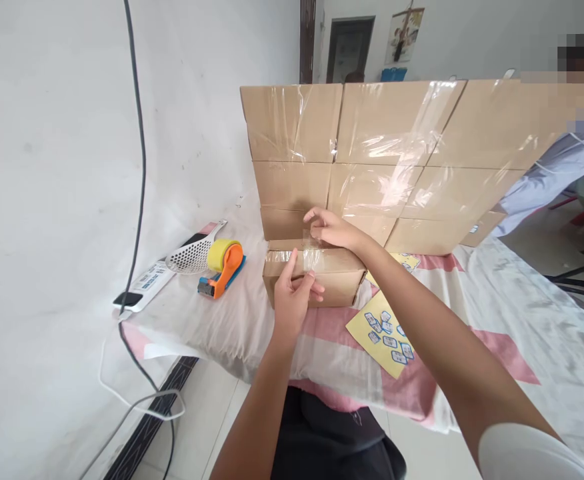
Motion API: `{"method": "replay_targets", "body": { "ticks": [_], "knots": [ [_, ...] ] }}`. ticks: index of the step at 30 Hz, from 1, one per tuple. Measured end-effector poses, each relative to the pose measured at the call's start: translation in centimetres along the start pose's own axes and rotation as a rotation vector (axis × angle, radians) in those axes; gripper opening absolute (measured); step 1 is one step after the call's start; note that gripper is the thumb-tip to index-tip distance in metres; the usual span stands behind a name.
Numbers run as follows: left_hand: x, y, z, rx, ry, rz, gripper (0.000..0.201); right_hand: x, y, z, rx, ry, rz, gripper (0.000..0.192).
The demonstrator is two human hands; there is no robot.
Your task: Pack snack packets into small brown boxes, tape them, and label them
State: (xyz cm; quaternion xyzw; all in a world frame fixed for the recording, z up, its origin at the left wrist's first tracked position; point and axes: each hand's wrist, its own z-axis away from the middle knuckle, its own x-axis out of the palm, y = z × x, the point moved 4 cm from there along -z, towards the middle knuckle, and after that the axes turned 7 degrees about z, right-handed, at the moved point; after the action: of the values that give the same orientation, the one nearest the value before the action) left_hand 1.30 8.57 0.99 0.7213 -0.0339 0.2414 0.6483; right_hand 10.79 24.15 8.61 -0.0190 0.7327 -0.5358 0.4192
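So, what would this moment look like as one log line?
left hand: on small brown cardboard box | right hand: at clear tape strip on box | left of box: orange-and-blue tape dispenser

The small carton [339, 288] is brown; left of it is an orange tape dispenser [228, 272], under it a pink-patched white tablecloth [329, 327].

Our left forearm [267, 400] rises from the bottom centre of the frame to our left hand [295, 293], its index finger pointing up and its thumb angled up to the right. Our right forearm [432, 333] slants in from the lower right corner, pale sleeve [527, 450] above the elbow, to our bent right hand [333, 230] near mid-frame, fingers curled leftward.
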Motion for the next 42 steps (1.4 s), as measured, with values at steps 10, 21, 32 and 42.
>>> {"method": "replay_targets", "body": {
  "ticks": [10,21,32,42],
  "knots": [
    [0.3,-0.1,0.8,0.02,0.093,-0.036,0.076,0.7,1.3,-0.2,-0.105,0.021,-0.001,0.037],
    [0.3,-0.6,1.1,0.057,0.149,-0.098,0.071,0.9,1.2,0.2,-0.19,0.084,0.017,0.032],
    [-0.3,-2.8,2.3,0.2,0.125,-0.413,0.059,0.7,1.5,-0.3,-0.167,0.128,0.218,0.016],
    [0.2,-4.7,2.3,0.335,-0.054,-0.582,0.048,1.4,0.9,-0.2,-0.173,-0.119,0.289,0.028]
  ]
}}
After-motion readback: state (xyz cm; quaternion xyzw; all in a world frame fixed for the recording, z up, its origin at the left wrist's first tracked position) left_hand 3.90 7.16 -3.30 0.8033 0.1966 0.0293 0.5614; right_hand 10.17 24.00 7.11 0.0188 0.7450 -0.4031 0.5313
